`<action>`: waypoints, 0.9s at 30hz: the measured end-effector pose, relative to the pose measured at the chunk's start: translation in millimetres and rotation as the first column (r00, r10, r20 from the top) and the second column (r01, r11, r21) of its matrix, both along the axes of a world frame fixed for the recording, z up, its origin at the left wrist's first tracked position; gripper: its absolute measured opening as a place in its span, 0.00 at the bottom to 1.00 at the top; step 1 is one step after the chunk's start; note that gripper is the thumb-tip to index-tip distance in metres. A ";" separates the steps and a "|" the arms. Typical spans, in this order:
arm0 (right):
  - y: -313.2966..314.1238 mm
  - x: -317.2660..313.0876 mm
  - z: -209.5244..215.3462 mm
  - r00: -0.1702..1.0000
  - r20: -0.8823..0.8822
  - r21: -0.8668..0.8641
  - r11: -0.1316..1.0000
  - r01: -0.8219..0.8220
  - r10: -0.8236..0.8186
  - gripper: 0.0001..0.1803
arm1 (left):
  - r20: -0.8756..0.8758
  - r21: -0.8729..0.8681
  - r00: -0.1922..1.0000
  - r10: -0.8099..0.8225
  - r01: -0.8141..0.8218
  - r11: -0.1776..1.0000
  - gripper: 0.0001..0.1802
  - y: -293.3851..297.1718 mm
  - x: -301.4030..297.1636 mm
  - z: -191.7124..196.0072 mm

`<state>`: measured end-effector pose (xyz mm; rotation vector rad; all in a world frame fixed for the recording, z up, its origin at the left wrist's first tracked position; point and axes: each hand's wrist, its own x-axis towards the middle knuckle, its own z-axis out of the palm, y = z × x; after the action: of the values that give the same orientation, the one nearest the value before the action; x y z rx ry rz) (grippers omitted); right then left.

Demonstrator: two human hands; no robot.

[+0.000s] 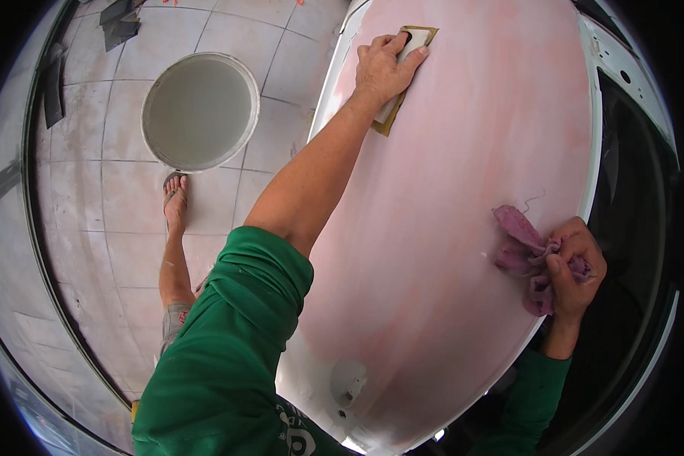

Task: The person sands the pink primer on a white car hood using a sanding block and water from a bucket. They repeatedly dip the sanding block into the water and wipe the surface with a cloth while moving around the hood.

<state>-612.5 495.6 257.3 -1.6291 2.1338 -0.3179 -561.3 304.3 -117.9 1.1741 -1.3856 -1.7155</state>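
My left hand (385, 70) is wrapped over a pale, long sanding block (388, 109) with a brown sheet of sandpaper (431, 36) under it. The block lies against the far left part of a car door (441, 228), whose outer skin is smeared pink and white. At the door's right edge, by the window, my right hand (577, 266) closes around a crumpled, damp-looking pink cloth (518, 257). Part of the cloth drapes onto the panel, and a loose thread trails from it.
A round bucket (255, 114) of cloudy water stands on the tiled floor (114, 205) at left, just beyond my sandalled foot (175, 191). Dark sheets (120, 24) lie at the far left. Near me, the door has a handle recess (349, 381). Dark window glass (634, 197) borders its right side.
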 end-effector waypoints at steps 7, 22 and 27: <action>10.2 -5.1 2.1 0.996 0.047 -0.012 0.997 0.079 -0.078 0.12 | 0.021 -0.042 1.000 -0.009 0.010 0.999 0.42 85.8 23.3 -3.7; 24.2 -29.2 12.1 0.998 0.004 -0.004 0.998 0.070 -0.070 0.12 | -0.001 -0.124 0.999 -0.045 0.045 0.991 0.32 344.5 169.0 11.2; 0.1 -8.0 -3.0 0.994 0.108 -0.061 0.998 0.031 -0.024 0.11 | 0.203 -0.078 0.978 0.051 -0.036 0.996 0.35 67.1 41.4 -35.6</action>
<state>-620.4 495.8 254.3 -1.5810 2.0866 -0.4736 -519.9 371.4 -153.5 1.3597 -1.5193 -1.5336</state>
